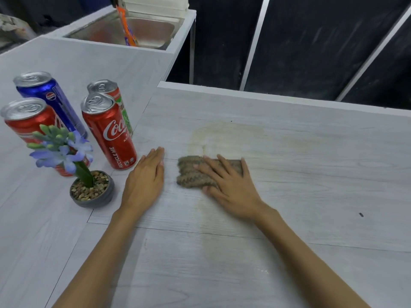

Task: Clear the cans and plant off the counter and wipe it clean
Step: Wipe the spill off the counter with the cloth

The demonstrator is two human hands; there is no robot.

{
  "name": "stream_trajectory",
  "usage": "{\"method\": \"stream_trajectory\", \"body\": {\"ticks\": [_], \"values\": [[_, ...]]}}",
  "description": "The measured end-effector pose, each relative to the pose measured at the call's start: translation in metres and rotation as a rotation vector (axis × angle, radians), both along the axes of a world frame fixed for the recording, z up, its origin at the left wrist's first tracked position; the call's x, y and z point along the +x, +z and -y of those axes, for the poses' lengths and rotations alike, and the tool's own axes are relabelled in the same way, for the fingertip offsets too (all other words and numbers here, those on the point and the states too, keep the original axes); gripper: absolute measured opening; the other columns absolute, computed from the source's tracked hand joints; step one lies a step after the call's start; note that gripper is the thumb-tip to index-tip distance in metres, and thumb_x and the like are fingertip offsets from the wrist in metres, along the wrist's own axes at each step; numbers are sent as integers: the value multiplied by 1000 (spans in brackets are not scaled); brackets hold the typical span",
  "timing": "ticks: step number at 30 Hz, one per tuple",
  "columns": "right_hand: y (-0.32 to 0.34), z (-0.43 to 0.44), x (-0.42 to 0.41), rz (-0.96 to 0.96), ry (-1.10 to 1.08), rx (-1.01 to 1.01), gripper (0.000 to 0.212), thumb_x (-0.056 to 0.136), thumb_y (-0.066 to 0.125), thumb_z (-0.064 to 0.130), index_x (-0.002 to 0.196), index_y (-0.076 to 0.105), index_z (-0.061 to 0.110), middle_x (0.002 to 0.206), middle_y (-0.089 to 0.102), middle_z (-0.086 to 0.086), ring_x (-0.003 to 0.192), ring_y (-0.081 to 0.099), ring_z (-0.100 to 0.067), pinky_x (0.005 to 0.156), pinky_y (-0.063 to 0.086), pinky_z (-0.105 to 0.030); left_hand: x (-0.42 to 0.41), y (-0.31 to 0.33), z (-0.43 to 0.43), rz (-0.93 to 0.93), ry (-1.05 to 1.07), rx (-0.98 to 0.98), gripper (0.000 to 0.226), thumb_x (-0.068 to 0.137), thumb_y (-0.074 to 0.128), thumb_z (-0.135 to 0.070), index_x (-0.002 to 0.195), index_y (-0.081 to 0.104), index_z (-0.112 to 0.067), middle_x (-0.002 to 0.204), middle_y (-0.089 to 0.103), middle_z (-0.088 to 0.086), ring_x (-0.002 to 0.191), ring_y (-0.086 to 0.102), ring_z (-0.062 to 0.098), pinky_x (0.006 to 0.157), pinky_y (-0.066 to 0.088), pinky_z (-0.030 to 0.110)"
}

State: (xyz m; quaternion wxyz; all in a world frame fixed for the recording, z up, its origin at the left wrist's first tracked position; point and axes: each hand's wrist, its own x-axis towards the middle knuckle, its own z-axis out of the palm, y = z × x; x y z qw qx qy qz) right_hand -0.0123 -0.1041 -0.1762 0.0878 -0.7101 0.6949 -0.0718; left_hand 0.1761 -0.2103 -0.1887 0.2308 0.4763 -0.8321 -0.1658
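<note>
My right hand point(229, 185) lies flat on a brown-grey folded cloth point(191, 174), pressing it onto the pale wood-grain counter point(311, 174). A faint yellowish stain point(222, 136) spreads just beyond the cloth. My left hand point(144, 183) rests flat on the counter, fingers together, holding nothing. At the left stand several cans: a red Coca-Cola can point(110, 132), a green and red can point(111, 94) behind it, a blue can point(46, 94) and another red can point(26, 121). A small grey pot with a blue-flowered plant point(89, 187) sits in front of them.
A steel sink point(155, 30) is set in the counter at the back, with an orange package point(126, 27) leaning in it and a white rack behind. The counter's far edge point(266, 96) drops to a dark wall with white bars. A small dark speck point(361, 214) lies at the right.
</note>
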Motion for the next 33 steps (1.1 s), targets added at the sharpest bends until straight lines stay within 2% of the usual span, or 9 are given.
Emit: {"method": "stream_trajectory", "body": {"ticks": [4, 6, 9, 13, 18, 22, 24, 28, 33], "values": [[0, -48, -23, 27, -60, 58, 59, 79, -6, 69, 137, -5, 58, 150, -14, 32, 141, -22, -1, 111, -23, -45, -1, 0, 0, -1, -1, -3, 43, 98, 31, -17, 140, 35, -11, 148, 35, 2, 140, 28, 14, 111, 11, 19], [0, -22, -49, -20, -164, 47, 61, 82, 0, 69, 141, -2, 52, 153, -8, 26, 145, -14, -8, 113, -15, -51, -1, 0, -1, 4, -1, -2, 43, 98, 31, -17, 141, 34, -11, 149, 34, 2, 140, 27, 13, 110, 10, 18], [2, 50, -64, -17, -304, 71, 52, 96, 18, 51, 146, 6, 42, 158, 0, 15, 146, -7, -16, 113, -8, -59, -1, 0, -1, 28, -3, -14, 43, 98, 30, -17, 141, 33, -10, 149, 33, 3, 140, 26, 14, 111, 9, 18], [3, 96, -31, 26, -259, 98, 51, 98, 19, 47, 147, 8, 40, 158, -1, 13, 146, -7, -19, 110, -9, -64, -2, 1, -1, 68, -9, -21, 44, 98, 30, -15, 141, 31, -9, 150, 31, 4, 141, 25, 14, 112, 8, 19], [1, 1, 13, -19, -66, 6, 54, 91, 8, 57, 144, -2, 48, 157, -4, 19, 145, -11, -13, 111, -13, -56, -2, 3, -3, 76, -12, -17, 44, 98, 29, -16, 142, 30, -9, 151, 30, 3, 142, 22, 13, 112, 8, 20], [3, -51, -13, -20, -15, 89, 52, 79, -5, 68, 129, -18, 61, 148, -18, 30, 140, -23, -4, 113, -19, -50, 0, 2, -3, 77, -18, -6, 45, 99, 27, -18, 143, 28, -11, 152, 28, 2, 142, 20, 11, 112, 6, 18], [5, -26, -40, -25, -91, 103, 53, 81, 1, 70, 131, -13, 59, 150, -13, 28, 143, -17, -7, 114, -14, -54, -1, 2, -4, 65, -15, 1, 45, 99, 27, -18, 143, 28, -11, 152, 27, 1, 142, 20, 10, 112, 7, 19], [5, 60, -48, 25, -250, 82, 50, 98, 20, 47, 146, 6, 43, 158, 2, 16, 146, -6, -16, 112, -10, -59, -2, 4, -4, 55, -8, 9, 44, 99, 27, -17, 143, 29, -12, 152, 28, 1, 142, 20, 10, 113, 8, 20], [2, 62, -3, 24, -113, 50, 50, 97, 18, 48, 146, 11, 42, 157, 7, 17, 147, -1, -15, 112, -11, -59, -3, 2, -1, 54, -10, 6, 44, 99, 28, -18, 142, 30, -11, 151, 29, 1, 142, 21, 11, 113, 10, 22]]}}
